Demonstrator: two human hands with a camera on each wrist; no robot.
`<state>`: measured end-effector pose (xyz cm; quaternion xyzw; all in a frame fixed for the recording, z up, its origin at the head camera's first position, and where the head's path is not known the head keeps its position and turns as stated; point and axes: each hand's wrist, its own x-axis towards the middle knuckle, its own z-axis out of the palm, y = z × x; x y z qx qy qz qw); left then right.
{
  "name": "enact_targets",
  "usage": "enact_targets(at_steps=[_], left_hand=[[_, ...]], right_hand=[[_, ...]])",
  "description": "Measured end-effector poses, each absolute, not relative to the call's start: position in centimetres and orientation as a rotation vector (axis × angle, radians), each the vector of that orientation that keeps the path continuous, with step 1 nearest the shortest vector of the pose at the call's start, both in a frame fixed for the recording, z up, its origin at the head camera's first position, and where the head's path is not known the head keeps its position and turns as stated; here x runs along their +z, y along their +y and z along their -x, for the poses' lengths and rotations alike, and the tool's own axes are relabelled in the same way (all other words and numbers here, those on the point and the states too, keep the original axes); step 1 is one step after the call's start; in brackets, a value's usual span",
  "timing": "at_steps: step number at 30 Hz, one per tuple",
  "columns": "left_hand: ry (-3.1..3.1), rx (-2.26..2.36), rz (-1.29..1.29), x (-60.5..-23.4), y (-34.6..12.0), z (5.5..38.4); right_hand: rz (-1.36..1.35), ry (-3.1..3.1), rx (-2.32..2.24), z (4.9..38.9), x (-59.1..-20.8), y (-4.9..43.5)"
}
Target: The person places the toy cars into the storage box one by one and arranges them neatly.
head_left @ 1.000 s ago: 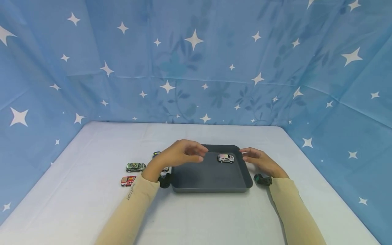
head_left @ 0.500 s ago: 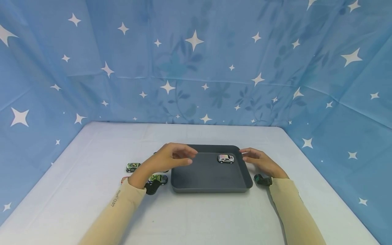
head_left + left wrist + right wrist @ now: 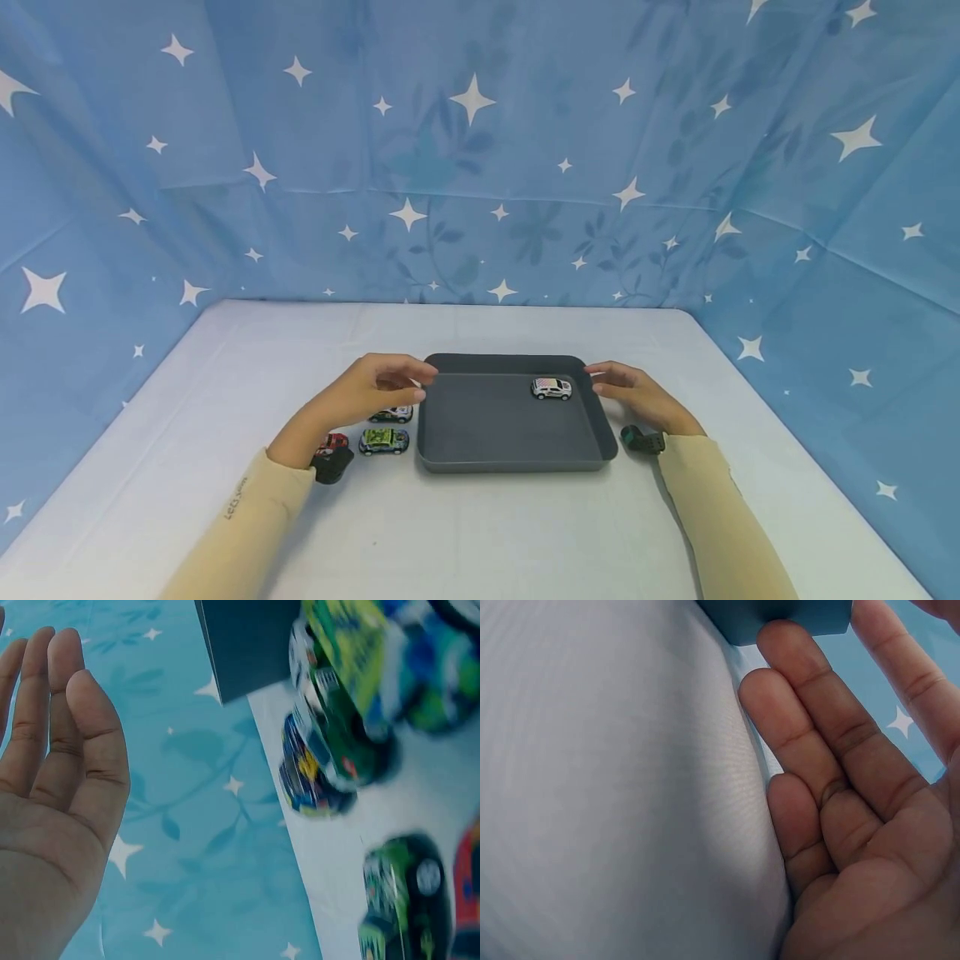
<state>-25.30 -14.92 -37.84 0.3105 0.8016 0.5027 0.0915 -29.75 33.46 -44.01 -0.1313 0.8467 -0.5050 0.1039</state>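
My left hand (image 3: 367, 387) hovers left of the grey tray (image 3: 517, 462), its fingers loosely bent and holding nothing. Below it stand a white toy car (image 3: 393, 414) and a green-yellow toy car (image 3: 383, 442); a red toy car (image 3: 332, 444) is partly hidden by the wrist camera. The left wrist view also shows a dark blue toy car (image 3: 307, 772) and a green toy car (image 3: 405, 900), which the hand and arm cover in the head view. My right hand (image 3: 637, 396) rests beside the tray's right wall, fingertips at the rim, gripping nothing; whether they touch is unclear.
Inside the tray, near its back right corner, a white toy car with a pink pattern (image 3: 551, 388) stands upright. White cloth covers the table (image 3: 487, 533). A blue star-printed curtain (image 3: 480, 167) hangs behind the table and along its sides.
My left hand has drawn back leftward from over the tray to beyond its left edge, uncovering the white and green-yellow cars. The right hand and the car in the tray have stayed put.
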Motion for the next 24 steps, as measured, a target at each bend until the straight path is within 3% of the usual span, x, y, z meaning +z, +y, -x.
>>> enact_targets(at_steps=[24], left_hand=[[2.588,1.438,-0.671,-38.5,-23.0,25.9]], right_hand=[[0.413,2.509,-1.466,29.6,-43.9,33.4]])
